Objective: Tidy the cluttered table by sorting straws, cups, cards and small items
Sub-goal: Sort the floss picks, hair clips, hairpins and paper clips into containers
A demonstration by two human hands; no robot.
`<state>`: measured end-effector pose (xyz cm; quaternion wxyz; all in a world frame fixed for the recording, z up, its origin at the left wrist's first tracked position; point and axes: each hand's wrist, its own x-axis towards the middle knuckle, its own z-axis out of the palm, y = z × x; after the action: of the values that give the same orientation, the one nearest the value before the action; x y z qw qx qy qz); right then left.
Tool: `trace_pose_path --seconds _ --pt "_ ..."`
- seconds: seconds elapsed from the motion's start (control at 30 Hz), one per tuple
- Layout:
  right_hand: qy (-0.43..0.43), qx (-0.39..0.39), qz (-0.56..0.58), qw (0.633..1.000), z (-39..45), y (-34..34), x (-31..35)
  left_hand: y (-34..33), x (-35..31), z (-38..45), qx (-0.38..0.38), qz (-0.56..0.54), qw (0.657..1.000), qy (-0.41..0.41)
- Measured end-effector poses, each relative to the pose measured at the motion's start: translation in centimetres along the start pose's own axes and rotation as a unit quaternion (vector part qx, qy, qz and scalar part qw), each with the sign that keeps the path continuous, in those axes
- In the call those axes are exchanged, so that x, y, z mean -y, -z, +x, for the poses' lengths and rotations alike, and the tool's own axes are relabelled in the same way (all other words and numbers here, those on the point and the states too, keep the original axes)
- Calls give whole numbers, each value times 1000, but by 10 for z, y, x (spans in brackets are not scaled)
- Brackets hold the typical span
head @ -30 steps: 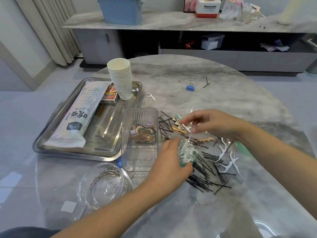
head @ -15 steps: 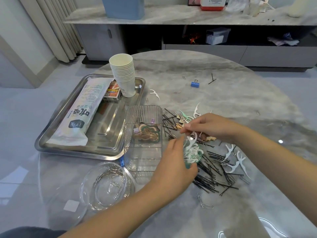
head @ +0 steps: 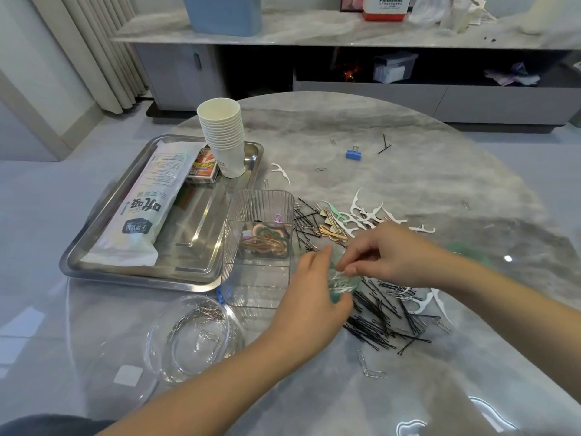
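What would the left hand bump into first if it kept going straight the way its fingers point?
Probably the right hand, just past the small clear cup of floss picks that the left hand holds. Depth is hard to judge.

A round grey marble table point(head: 408, 171) fills the middle. At 12 o'clock, a long low cabinet point(head: 345, 36) with a marble top and open shelf. At 10 o'clock, pale pleated curtains point(head: 103, 48) hang. Glossy grey floor point(head: 37, 215) at 9 o'clock reflects light.
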<state>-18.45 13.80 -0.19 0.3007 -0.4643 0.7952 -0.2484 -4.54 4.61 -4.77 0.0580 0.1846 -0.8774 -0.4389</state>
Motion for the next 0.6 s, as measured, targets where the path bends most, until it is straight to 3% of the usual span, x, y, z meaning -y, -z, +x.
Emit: trace_pose_path --seconds 0.1,0.27,0.37,0.5,0.6 --pt "8 -19 102 995 -3 8 -7 0 1 0 -3 4 1000 -18" --pt "15 -28 144 989 -2 6 -15 -3 1 -3 1 24 999 -30" --pt "21 -80 127 988 -2 5 -19 -5 0 -3 6 30 999 -41" --pt "26 -67 116 991 3 -2 -28 -6 1 -2 18 46 998 -37" --pt "-35 -151 95 983 23 6 -48 -6 3 0 19 59 997 -36"
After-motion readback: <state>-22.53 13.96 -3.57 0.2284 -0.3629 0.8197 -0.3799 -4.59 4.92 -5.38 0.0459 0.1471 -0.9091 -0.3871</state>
